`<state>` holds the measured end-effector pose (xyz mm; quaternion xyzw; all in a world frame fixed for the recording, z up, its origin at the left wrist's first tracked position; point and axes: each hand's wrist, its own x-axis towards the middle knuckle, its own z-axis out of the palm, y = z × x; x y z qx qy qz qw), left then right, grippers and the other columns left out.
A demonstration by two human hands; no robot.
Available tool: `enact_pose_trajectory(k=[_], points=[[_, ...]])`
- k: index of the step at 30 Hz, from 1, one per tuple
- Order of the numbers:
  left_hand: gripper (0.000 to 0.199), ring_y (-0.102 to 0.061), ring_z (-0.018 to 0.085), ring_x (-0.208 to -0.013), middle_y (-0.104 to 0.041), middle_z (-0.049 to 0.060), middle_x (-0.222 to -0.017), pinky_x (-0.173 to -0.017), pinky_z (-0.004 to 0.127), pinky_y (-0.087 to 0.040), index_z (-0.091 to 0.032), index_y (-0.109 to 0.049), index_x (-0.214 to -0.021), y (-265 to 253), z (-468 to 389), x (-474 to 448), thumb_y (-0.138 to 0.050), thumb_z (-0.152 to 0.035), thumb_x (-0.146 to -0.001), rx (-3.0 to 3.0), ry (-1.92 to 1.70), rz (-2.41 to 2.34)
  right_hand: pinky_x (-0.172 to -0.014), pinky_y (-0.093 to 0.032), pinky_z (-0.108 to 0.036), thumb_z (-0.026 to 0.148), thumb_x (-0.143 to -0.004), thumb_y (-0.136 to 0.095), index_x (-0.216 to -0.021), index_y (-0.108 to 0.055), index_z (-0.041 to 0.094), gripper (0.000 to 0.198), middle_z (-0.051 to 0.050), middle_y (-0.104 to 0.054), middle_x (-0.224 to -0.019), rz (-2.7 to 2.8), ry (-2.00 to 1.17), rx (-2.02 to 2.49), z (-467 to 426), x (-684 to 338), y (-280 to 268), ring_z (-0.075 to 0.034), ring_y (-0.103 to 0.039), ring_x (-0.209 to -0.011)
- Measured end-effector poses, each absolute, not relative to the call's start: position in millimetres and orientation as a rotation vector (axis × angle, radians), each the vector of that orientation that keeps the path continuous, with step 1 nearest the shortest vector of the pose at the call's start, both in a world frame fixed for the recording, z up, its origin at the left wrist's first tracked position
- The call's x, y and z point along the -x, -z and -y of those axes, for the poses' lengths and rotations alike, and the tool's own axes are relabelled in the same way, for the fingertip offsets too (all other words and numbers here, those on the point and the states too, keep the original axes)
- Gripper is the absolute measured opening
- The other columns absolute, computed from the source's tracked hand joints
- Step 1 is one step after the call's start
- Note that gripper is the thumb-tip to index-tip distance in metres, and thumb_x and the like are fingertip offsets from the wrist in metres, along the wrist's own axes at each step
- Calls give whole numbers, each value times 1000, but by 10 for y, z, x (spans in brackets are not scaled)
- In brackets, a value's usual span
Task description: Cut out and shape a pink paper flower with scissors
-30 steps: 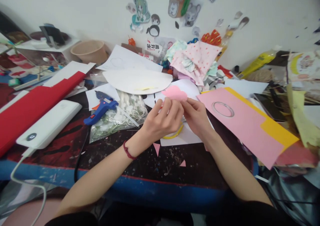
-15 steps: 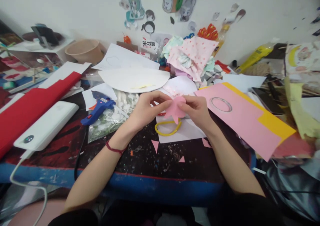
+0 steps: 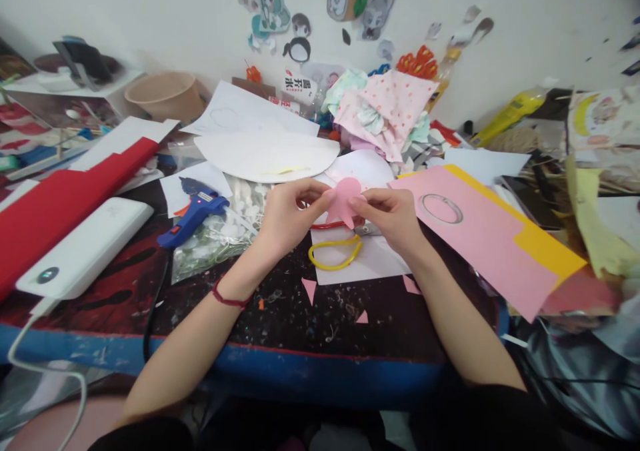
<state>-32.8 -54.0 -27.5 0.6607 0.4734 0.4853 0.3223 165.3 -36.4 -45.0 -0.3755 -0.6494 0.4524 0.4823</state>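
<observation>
A small pink paper cutout, rounded on top with pointed lobes below, is held up between my two hands. My left hand pinches its left edge between thumb and fingers. On the opposite edge, my right hand grips it the same way. Below the cutout, scissors with yellow handle loops rest on a white paper sheet; a red curved edge shows just above them, partly hidden. Pink paper scraps lie nearer the table's front edge.
A blue hot glue gun lies on a clear bag of white and green pieces. Left of it are a white power bank and red sheets. Pink sheet with a silver ring lies at right. Crumpled cloth sits behind.
The pink cutout has been raised slightly and turned, so its rounded top now shows above my fingers. Both hands keep their pinch, and the view has shifted a little.
</observation>
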Motion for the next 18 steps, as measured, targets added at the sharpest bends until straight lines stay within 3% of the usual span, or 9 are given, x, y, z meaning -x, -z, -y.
enact_pose_trajectory(k=[6, 13, 18], points=[[14, -68, 13, -66, -77, 5, -76, -61, 27, -53, -17, -75, -81, 337, 514, 333, -75, -31, -82, -1599, -1396, -1214, -52, -51, -25, 41, -79, -77, -72, -74, 20, 22, 2, -68, -60, 1621, -1003, 970, 380, -1629, 474, -10, -61, -52], [16, -69, 13, -71, -78, 6, -83, -67, 26, -57, -16, -75, -83, 338, 508, 344, -77, -32, -81, -1476, -1512, -1227, -56, -52, -28, 39, -81, -77, -81, -74, 23, 16, -1, -74, -68, 1889, -212, 990, 456, -1603, 549, -12, -61, -55], [14, -69, 13, -71, -78, 6, -83, -67, 26, -57, -16, -75, -84, 331, 523, 326, -76, -30, -81, -1485, -1515, -1217, -55, -50, -27, 35, -86, -72, -83, -72, 24, 11, 1, -74, -69, 1927, -105, 943, 451, -1619, 561, -11, -60, -54]])
